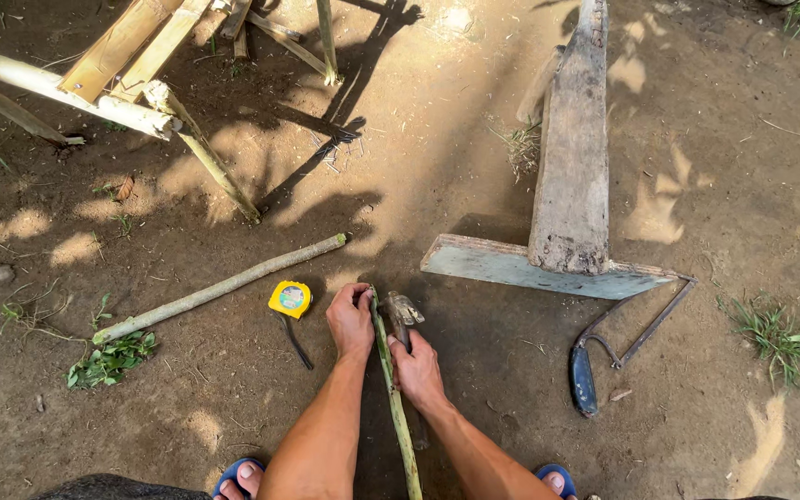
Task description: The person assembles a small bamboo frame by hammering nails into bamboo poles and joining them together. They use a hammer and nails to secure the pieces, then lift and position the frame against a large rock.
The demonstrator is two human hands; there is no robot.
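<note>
Two feet in blue sandals point(238, 474) peek in at the bottom edge. Between them a thin green stick point(394, 407) lies on the dirt and runs straight away from the person. The left hand point(350, 321) sits at the far end of the stick, on its left side, with the fingers curled down over the tip. It touches the stick, but how tight the hold is cannot be told. The right hand point(416, 368) is just on the other side of the stick, closed around the handle of a hammer point(403, 310). The hammer's head (dark and worn) rests right beside the stick's end.

The ground point(474, 185) is bare brown dirt outdoors, with patches of sun and shadow and a few little green weeds.

A little farther, one yellow tape measure point(290, 299) lies near the left hand. One saw point(604, 352) with a blue handle lies to the right. One long pale pole point(219, 289) lies to the left. Beyond the hands stands one rough wooden bench point(568, 157). Farthest off, at the top left, is one frame of bamboo poles point(131, 83).
</note>
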